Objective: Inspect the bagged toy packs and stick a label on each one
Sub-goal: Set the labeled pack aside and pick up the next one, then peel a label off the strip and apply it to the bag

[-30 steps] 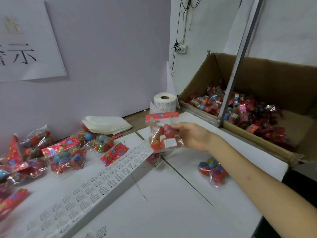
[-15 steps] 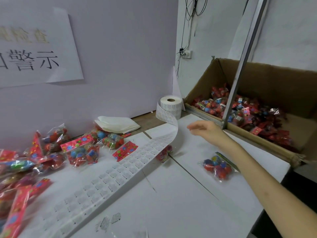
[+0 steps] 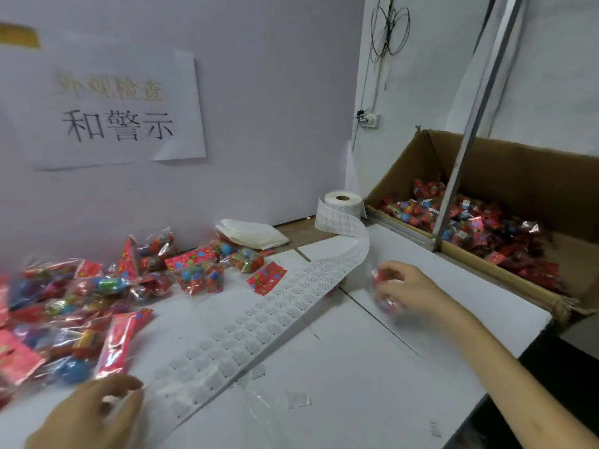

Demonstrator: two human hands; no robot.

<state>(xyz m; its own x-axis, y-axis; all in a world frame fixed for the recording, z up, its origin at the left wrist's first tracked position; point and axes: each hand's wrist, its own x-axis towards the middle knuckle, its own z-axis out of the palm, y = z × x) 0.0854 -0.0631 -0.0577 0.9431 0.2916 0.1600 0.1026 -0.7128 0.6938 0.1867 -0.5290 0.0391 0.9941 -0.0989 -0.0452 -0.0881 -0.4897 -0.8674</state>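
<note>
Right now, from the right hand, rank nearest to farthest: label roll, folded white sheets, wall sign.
1. Label roll, just behind the right hand gripping a toy pack.
2. Folded white sheets, farther left by the wall.
3. Wall sign, up left.

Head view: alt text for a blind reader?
A person's right hand grips a clear bagged pack of red toy balls at a white table, while the left hand pinches the near end of a white label strip. More toy packs lie piled at left and in a brown cardboard box.

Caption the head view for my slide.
Right hand grips a toy pack; left hand pinches the label strip.
</note>
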